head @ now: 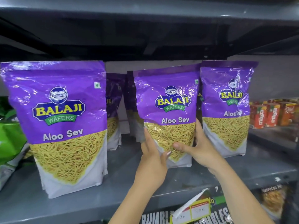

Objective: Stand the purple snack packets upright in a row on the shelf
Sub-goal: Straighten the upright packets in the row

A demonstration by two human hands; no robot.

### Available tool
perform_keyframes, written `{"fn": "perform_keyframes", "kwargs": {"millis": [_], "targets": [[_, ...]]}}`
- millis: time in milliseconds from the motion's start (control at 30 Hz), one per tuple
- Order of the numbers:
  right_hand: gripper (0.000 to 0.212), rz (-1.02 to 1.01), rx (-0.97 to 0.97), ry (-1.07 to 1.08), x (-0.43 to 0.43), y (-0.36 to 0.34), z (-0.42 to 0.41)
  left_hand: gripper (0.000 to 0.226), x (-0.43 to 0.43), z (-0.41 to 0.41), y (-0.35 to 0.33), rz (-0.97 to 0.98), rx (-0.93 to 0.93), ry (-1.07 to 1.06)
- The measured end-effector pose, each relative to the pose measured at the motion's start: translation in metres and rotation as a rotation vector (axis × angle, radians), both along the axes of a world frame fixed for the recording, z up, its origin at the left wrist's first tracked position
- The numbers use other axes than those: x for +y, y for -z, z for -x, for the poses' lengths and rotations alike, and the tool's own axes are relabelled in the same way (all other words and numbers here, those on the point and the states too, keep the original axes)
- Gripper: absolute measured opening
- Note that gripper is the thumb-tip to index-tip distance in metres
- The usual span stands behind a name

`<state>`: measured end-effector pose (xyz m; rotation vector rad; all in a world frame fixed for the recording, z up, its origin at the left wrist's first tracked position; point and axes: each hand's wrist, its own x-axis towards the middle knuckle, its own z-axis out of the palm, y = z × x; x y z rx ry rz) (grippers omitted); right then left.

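Three purple Aloo Sev packets stand upright along the front of the grey shelf (113,188). The left packet (63,123) is nearest to me. Both hands hold the middle packet (168,104) at its lower part, with its base on the shelf. My left hand (153,159) grips its lower left edge, and my right hand (199,149) wraps its lower right side with the thumb across the front. The right packet (226,109) stands just beside my right hand. More purple packets (114,110) stand behind, partly hidden.
Green packets (11,135) lean at the far left. Red juice cartons (271,113) stand on the neighbouring shelf at the right. A price tag (192,209) hangs from the shelf's front edge, over dark packets on the shelf below. The upper shelf hangs close above the packet tops.
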<state>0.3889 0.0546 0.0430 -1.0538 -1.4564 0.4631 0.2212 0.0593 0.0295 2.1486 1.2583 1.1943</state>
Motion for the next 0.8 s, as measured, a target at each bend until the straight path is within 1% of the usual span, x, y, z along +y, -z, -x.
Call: {"fn": "perform_keyframes", "kwargs": {"millis": [100,133,200,267,300,333,367,400,433,467,500,533,567,600,633,700,733,800], "targets": [[0.102,0.009,-0.036,0.013,-0.003,-0.002,0.0,0.092,0.0,0.002,0.002,-0.008,-0.015,0.02],[0.106,0.021,-0.06,0.03,-0.004,-0.003,0.0,0.094,-0.004,0.005,0.002,-0.041,-0.009,0.015],[0.124,0.067,-0.106,0.074,-0.01,-0.004,-0.001,0.096,-0.017,0.017,-0.001,-0.164,-0.028,-0.013],[0.141,0.103,-0.156,0.179,-0.022,-0.005,0.003,0.088,-0.038,0.037,-0.008,-0.307,-0.15,-0.049],[0.141,0.07,-0.154,0.249,-0.03,-0.006,0.009,0.078,-0.046,0.051,-0.011,-0.401,-0.243,-0.077],[0.134,-0.008,-0.126,0.307,-0.037,-0.006,0.019,0.067,-0.052,0.068,-0.013,-0.513,-0.338,-0.12],[0.12,-0.115,-0.074,0.337,-0.044,-0.005,0.034,0.058,-0.053,0.089,-0.014,-0.618,-0.422,-0.178],[0.105,-0.217,-0.035,0.34,-0.048,-0.005,0.054,0.053,-0.05,0.113,-0.015,-0.691,-0.491,-0.239],[0.095,-0.285,-0.037,0.334,-0.049,-0.006,0.077,0.053,-0.044,0.138,-0.016,-0.722,-0.54,-0.285],[0.09,-0.32,-0.085,0.322,-0.048,-0.007,0.099,0.056,-0.035,0.164,-0.016,-0.705,-0.572,-0.317],[0.089,-0.331,-0.148,0.287,-0.043,-0.007,0.12,0.063,-0.028,0.187,-0.016,-0.641,-0.594,-0.335],[0.092,-0.297,-0.187,0.224,-0.038,-0.008,0.138,0.072,-0.021,0.203,-0.018,-0.541,-0.604,-0.334],[0.098,-0.218,-0.195,0.132,-0.033,-0.011,0.155,0.08,-0.016,0.214,-0.018,-0.436,-0.601,-0.293],[0.105,-0.117,-0.198,0.021,-0.029,-0.015,0.169,0.083,-0.01,0.221,-0.016,-0.342,-0.592,-0.207],[0.108,-0.021,-0.204,-0.078,-0.022,-0.018,0.182,0.081,-0.006,0.223,-0.014,-0.272,-0.575,-0.107],[0.1,0.07,-0.211,-0.202,-0.008,-0.02,0.201,0.08,0.001,0.226,-0.01,-0.197,-0.521,0.008],[0.095,0.075,-0.204,-0.215,-0.001,-0.019,0.207,0.08,0.003,0.227,-0.009,-0.177,-0.503,0.033],[0.095,0.084,-0.188,-0.197,0.009,-0.015,0.216,0.078,0.007,0.228,-0.01,-0.153,-0.498,0.065]]}}
